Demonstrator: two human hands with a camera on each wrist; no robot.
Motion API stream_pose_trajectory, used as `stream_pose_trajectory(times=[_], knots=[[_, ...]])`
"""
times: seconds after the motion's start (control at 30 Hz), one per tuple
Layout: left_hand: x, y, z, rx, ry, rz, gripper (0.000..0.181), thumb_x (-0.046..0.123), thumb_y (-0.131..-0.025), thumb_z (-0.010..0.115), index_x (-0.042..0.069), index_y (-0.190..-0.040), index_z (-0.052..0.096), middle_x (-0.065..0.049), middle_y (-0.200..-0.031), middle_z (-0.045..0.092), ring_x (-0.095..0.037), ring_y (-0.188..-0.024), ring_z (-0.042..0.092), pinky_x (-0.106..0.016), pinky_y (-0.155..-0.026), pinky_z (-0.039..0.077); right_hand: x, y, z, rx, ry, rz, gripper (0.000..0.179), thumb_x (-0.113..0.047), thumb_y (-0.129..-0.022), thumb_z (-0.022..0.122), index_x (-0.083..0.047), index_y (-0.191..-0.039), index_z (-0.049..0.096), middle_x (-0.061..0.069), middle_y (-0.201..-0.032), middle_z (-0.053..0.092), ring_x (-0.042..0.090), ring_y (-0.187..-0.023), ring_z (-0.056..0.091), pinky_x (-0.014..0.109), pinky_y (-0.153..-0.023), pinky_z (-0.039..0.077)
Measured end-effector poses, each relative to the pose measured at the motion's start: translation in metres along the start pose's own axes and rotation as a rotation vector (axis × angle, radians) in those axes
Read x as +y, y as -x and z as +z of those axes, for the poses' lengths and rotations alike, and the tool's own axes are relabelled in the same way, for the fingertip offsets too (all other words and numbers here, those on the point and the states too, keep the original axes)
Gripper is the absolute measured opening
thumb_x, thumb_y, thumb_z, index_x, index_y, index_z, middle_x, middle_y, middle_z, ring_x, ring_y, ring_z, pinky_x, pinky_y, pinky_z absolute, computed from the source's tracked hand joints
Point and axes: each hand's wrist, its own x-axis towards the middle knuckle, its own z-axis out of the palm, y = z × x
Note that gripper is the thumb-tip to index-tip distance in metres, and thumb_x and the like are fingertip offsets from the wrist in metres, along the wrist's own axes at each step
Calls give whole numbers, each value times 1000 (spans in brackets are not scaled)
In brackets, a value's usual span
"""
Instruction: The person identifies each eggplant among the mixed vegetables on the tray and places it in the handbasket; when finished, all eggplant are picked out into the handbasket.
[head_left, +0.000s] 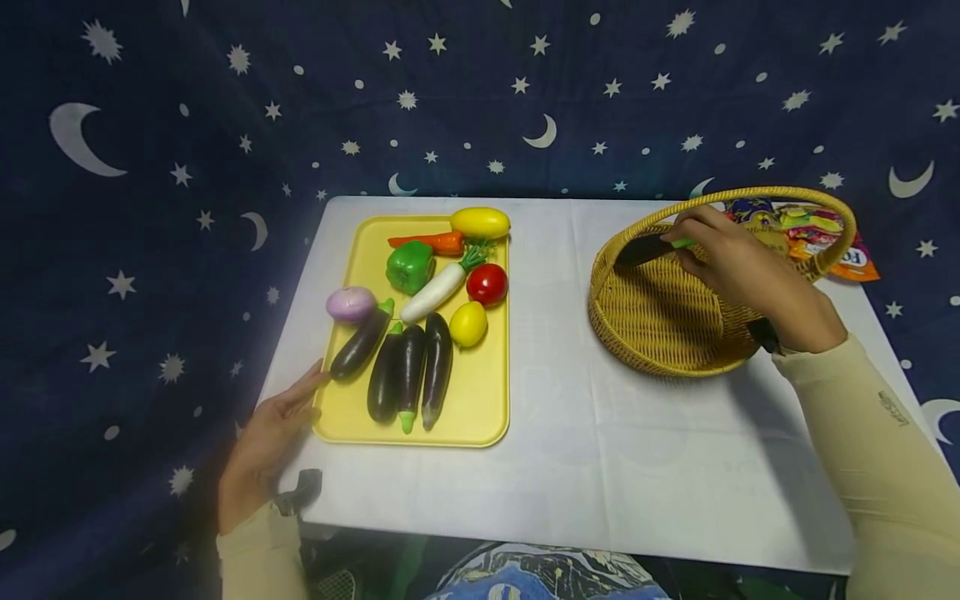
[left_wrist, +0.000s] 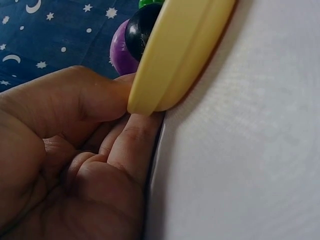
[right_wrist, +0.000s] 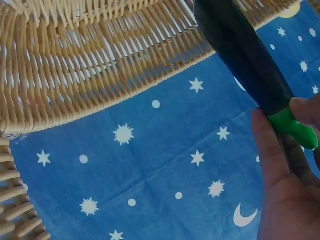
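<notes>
My right hand (head_left: 738,258) pinches a dark eggplant (head_left: 641,248) by its green stem, inside the wicker basket (head_left: 652,321) and under its arched handle. In the right wrist view the thumb and fingers meet at the stem, and the eggplant's body (right_wrist: 245,55) points away toward the woven wall. My left hand (head_left: 266,437) holds the left edge of the yellow tray (head_left: 472,400). The left wrist view shows the thumb and fingers on either side of the tray's rim (left_wrist: 175,55). Several eggplants (head_left: 410,367) lie on the tray near its front.
Also on the tray are a purple onion (head_left: 351,305), green pepper (head_left: 410,267), carrot (head_left: 442,243), white radish (head_left: 435,292), tomato (head_left: 487,285), lemon (head_left: 468,324) and a long yellow fruit (head_left: 480,222). Colourful snack packets (head_left: 847,258) lie behind the basket. A starry cloth backs the white table (head_left: 555,467).
</notes>
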Motion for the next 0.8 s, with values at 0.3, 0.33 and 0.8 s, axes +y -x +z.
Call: stream_pose_trajectory(times=[0.3, 0.33, 0.8], knots=[[2, 1, -1, 1, 3, -5, 59, 24, -104, 69, 25, -160, 50, 19, -175, 27, -30, -168, 12, -66, -134, 7, 12, -13, 0, -141, -20, 168, 34, 6, -92, 76, -3, -125, 70, 26, -123, 66, 42, -102, 63, 57, -82, 53], [2, 1, -1, 0, 6, -15, 59, 24, -104, 69, 25, -160, 50, 20, -175, 27, -29, -168, 12, -66, -134, 7, 13, -14, -1, -163, -27, 196, 34, 4, -94, 75, -3, -126, 69, 28, -125, 65, 44, -104, 62, 59, -84, 52], [1, 0, 0, -1, -14, 42, 60, 25, -104, 69, 21, -160, 50, 13, -176, 28, -29, -167, 19, 4, -113, 27, 24, -16, 3, -210, -71, 231, 27, 1, -97, 72, -2, -124, 71, 27, -122, 68, 40, -101, 60, 56, -82, 50]])
